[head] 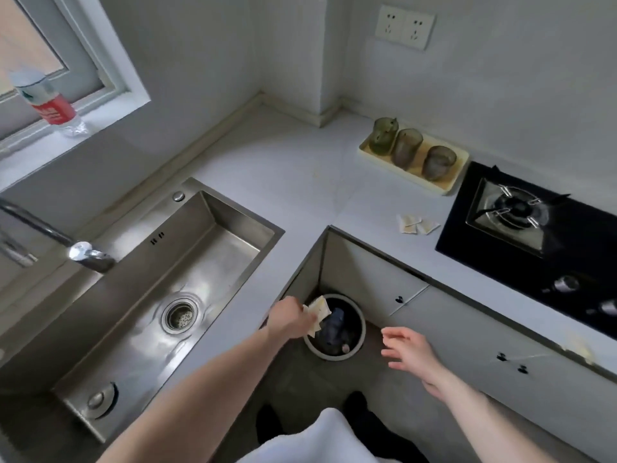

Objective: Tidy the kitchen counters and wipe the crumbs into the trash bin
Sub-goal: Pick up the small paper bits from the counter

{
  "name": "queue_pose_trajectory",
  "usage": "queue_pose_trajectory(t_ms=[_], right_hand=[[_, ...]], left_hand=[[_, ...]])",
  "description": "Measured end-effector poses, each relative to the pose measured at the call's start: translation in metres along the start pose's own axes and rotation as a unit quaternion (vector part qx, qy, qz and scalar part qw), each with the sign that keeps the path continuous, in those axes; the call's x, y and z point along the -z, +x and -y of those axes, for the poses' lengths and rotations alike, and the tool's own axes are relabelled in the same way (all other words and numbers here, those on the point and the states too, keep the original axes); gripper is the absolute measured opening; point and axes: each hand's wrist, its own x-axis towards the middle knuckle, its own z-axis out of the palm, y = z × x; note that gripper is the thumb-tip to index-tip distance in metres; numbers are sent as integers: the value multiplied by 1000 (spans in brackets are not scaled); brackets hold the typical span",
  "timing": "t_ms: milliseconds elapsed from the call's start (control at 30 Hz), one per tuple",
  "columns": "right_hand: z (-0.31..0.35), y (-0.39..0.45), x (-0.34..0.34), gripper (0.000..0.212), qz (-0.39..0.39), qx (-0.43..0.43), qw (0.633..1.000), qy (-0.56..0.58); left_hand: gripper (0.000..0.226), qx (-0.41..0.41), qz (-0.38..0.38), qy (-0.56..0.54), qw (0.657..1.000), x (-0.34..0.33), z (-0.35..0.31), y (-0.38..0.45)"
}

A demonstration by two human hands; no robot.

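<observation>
Fingers of the left hand [287, 317] are curled round a small wad of pale wrappers [318, 314]; the wad sticks out past the knuckles on the far side of the fist, directly over the near-left rim of the round trash bin [360, 324]. Bin stands on the floor in the inner corner of the L-shaped counter [290, 168], dark rubbish inside. Right hand [412, 350] holds nothing, fingers spread and loose, hovering just right of the bin, apart from it and in front of the cabinet doors [467, 329].

More pale wrappers [415, 224] lie flat on the counter, just left of the black gas hob [534, 242]. Behind them, a cream tray [450, 187] carries three tinted glasses [406, 148] in a row. Steel sink [150, 279] sits left, faucet [60, 240] over it. Plastic bottle [50, 103] with a red label lies tilted on the window sill. Can't tell whether crumbs are on the counter; too small to resolve.
</observation>
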Motion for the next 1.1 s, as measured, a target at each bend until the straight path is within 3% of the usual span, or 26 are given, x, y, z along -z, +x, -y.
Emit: queue_pose_trajectory(t_ms=[300, 500, 700, 833, 967, 1100], right_hand=[[-38, 19, 103, 16, -20, -43, 999, 7], [-54, 20, 130, 15, -29, -55, 997, 37], [-63, 21, 131, 14, -34, -67, 995, 67], [-58, 21, 131, 15, -39, -66, 994, 75], [-53, 19, 129, 15, -59, -72, 992, 89], [-51, 16, 122, 14, -87, -81, 988, 103]], left_hand=[[32, 80, -1, -6, 997, -59, -47, 41], [49, 71, 5, -55, 996, -83, -49, 29], [29, 57, 1, -109, 992, -82, -79, 39], [24, 57, 27, -88, 994, -81, -95, 61], [36, 62, 49, -21, 997, -80, -86, 78], [28, 49, 62, 42, 996, -80, -67, 94]])
